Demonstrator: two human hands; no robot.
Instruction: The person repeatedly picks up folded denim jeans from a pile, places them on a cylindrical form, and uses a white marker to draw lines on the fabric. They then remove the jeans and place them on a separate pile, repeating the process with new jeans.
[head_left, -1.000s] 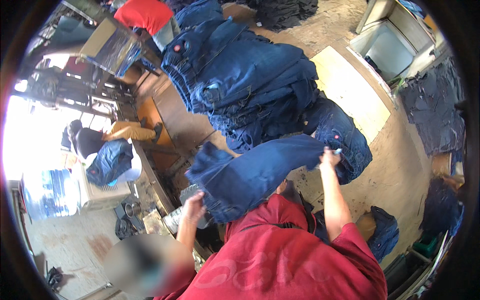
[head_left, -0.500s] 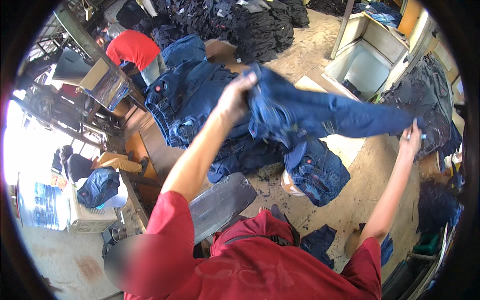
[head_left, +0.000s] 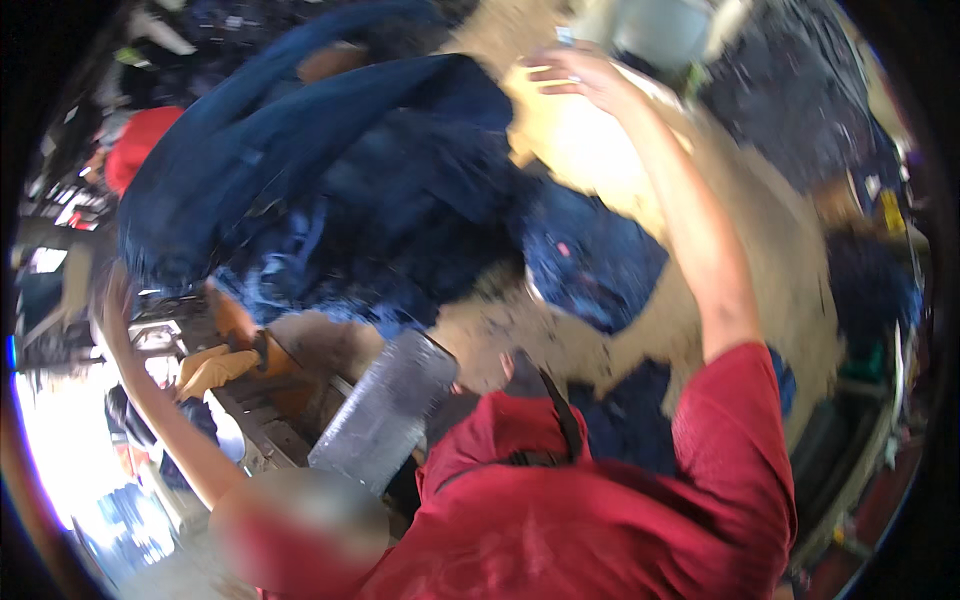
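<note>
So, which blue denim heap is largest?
The wide pile ahead; the bundle at its right and the dark cloth on the floor are far smaller.

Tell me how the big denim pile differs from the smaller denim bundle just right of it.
Size: the denim pile is much bigger; the denim bundle is small.
Shape: the pile spreads wide with a ragged lower edge, while the bundle is compact and rounded.
Cover: a long, blurred garment stretches across the pile in this view; none crosses the bundle.
Both are blue.

garment [head_left: 290, 150]: matt denim | shirt [head_left: 560, 530]: matt cloth | slab [head_left: 385, 410]: glossy
</note>
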